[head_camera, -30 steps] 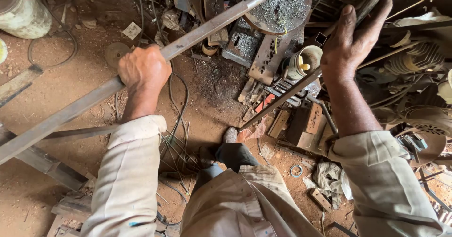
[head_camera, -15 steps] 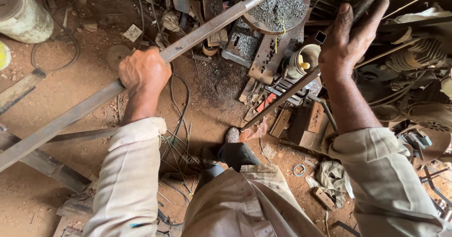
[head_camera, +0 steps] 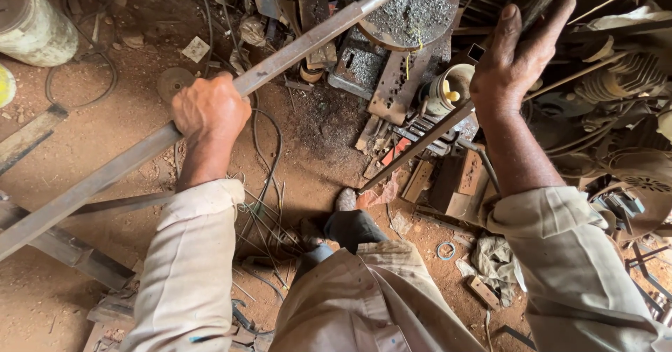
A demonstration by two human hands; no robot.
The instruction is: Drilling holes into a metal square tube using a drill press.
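Head view: the left hand is clamped around a long square steel bar, knuckles up, fingers wrapped fully round it. The bar runs on a slant from the lower left edge, up past the hand, to a round metal plate strewn with grit at the top, where its far end rests. The right hand is closed on a second, thinner bar, thumb laid along it; this bar slopes from the top right corner, through the hand, down to the dirt floor near the middle. The two bars are well apart and roughly parallel. Both arms wear pale sleeves. Between the arms, a dark shoe stands on the floor beside a tangle of thin wire. Just below the plate lie flat steel offcuts and a small tin can, near the thinner bar. A white bucket sits at the top left, well away from the hands.
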